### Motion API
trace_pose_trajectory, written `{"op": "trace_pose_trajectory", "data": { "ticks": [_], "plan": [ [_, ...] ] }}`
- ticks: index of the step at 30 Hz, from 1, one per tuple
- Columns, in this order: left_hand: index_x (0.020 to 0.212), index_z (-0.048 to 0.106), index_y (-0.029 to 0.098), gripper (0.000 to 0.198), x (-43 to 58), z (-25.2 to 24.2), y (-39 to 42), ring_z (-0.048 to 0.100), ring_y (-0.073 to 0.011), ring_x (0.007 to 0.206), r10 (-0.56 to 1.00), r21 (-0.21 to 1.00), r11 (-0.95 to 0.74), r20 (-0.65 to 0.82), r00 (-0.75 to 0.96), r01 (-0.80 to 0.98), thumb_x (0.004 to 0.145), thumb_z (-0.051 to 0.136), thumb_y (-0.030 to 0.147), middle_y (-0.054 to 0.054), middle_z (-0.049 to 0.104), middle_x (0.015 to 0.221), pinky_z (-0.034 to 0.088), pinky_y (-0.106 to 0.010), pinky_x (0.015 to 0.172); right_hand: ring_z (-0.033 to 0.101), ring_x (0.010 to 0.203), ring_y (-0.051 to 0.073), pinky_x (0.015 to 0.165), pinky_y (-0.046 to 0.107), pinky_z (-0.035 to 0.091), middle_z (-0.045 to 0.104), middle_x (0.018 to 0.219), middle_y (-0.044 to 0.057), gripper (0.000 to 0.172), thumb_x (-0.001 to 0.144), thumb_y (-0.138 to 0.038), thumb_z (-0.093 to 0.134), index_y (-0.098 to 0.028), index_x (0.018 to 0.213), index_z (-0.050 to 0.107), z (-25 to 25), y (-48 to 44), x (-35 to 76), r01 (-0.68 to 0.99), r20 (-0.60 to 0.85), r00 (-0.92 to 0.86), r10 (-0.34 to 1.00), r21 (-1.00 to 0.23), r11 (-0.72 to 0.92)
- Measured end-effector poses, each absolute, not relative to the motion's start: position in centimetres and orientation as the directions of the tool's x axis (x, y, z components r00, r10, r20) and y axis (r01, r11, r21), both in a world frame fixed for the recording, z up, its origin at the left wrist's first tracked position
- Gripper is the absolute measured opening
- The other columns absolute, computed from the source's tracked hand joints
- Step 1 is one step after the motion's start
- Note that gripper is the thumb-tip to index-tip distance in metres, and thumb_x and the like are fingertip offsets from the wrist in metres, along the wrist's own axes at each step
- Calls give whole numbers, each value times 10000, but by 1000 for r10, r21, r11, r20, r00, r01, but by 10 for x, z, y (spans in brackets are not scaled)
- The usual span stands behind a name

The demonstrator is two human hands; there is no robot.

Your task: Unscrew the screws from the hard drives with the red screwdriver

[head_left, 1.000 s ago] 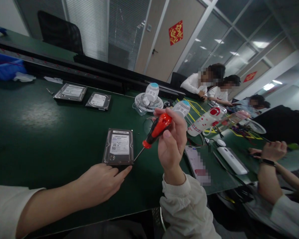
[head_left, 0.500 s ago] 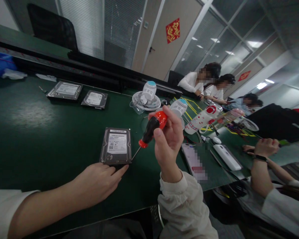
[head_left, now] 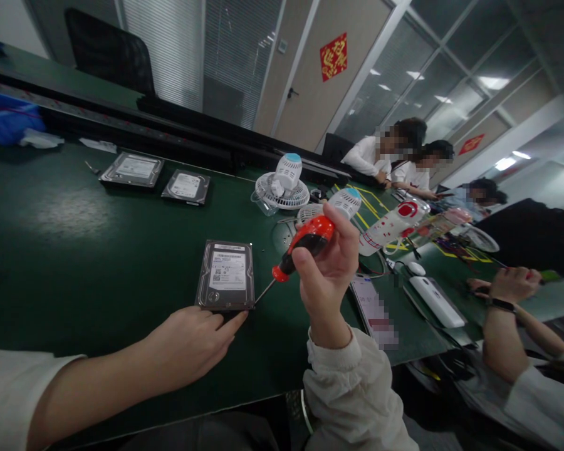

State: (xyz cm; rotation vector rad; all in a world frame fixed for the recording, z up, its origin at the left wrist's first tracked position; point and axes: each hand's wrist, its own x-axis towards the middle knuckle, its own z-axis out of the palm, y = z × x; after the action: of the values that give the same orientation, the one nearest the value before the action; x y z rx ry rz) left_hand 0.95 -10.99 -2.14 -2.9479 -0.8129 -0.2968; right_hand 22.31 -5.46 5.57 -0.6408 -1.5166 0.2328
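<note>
A hard drive (head_left: pixel 226 275) with a white label lies on the green table, label up. My left hand (head_left: pixel 200 343) grips its near edge, the index finger stretched along the edge to the near right corner. My right hand (head_left: pixel 331 275) is closed around the red and black handle of a screwdriver (head_left: pixel 305 245). The screwdriver slants down to the left, and its tip is at the drive's near right corner. Whether the tip sits in a screw is too small to tell.
Two more hard drives (head_left: pixel 134 170) (head_left: pixel 187 187) lie at the back left. White fans (head_left: pixel 284 188), a patterned bottle (head_left: pixel 395 225), a phone (head_left: pixel 371 307) and a white power strip (head_left: pixel 436 300) stand or lie to the right. A co-worker's arm (head_left: pixel 505 326) rests at the far right.
The view has shifted slightly left. The screwdriver handle has turned in my right hand and leans further right, its tip still at the same corner. My left hand keeps its place on the drive.
</note>
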Motion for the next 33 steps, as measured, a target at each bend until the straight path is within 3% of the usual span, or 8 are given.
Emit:
{"op": "trace_pose_trajectory", "data": {
  "ticks": [4, 10, 15, 20, 26, 33],
  "plan": [
    [1416, 635, 120, 468, 10, -19, -109, 752, -242, 698, 518, -1, -850, 184, 836, 527, 952, 583, 156, -85, 771, 837, 613, -368, 612, 648, 1216, 271, 961, 486, 607, 659, 1317, 63, 472, 993, -402, 539, -335, 1461, 552, 54, -51, 225, 111, 826, -35, 563, -556, 824],
    [1414, 636, 127, 463, 9, -16, -108, 751, -246, 714, 525, 7, -847, 170, 834, 532, 956, 578, 166, -73, 759, 822, 619, -389, 648, 664, 1105, 227, 959, 467, 632, 642, 1310, 22, 503, 872, -326, 749, -378, 1360, 638, 51, -47, 226, 177, 885, 63, 462, -465, 867],
    [1428, 619, 122, 468, 8, -18, -109, 742, -243, 691, 516, -15, -852, 149, 843, 524, 967, 567, 187, -68, 752, 798, 600, -384, 644, 628, 1300, 280, 1062, 561, 585, 641, 1369, 55, 485, 979, -324, 582, -360, 1463, 556, 52, -49, 225, 77, 825, -31, 565, -562, 824],
    [1426, 617, 116, 464, 8, -20, -107, 740, -241, 707, 498, -28, -859, 179, 849, 510, 971, 566, 193, -75, 759, 832, 585, -385, 661, 672, 1110, 246, 923, 481, 646, 643, 1250, 47, 583, 860, -346, 766, -381, 1413, 587, 51, -49, 224, 222, 872, 62, 486, -487, 845],
    [1487, 558, 94, 534, 9, -21, -111, 702, -213, 617, 473, -61, -871, 165, 865, 488, 963, 594, 188, -38, 725, 729, 546, -362, 632, 651, 1227, 273, 975, 519, 624, 652, 1337, 68, 485, 989, -378, 540, -335, 1472, 543, 53, -52, 223, 85, 823, -43, 566, -561, 823],
    [1549, 484, 96, 559, 13, -20, -117, 707, -217, 601, 509, -83, -856, 39, 860, 510, 1018, 552, 256, -56, 737, 732, 489, -336, 568, 675, 1093, 222, 977, 474, 650, 650, 1243, 33, 487, 893, -349, 721, -365, 1370, 625, 51, -51, 223, 136, 871, 45, 489, -490, 861]
  ]
}}
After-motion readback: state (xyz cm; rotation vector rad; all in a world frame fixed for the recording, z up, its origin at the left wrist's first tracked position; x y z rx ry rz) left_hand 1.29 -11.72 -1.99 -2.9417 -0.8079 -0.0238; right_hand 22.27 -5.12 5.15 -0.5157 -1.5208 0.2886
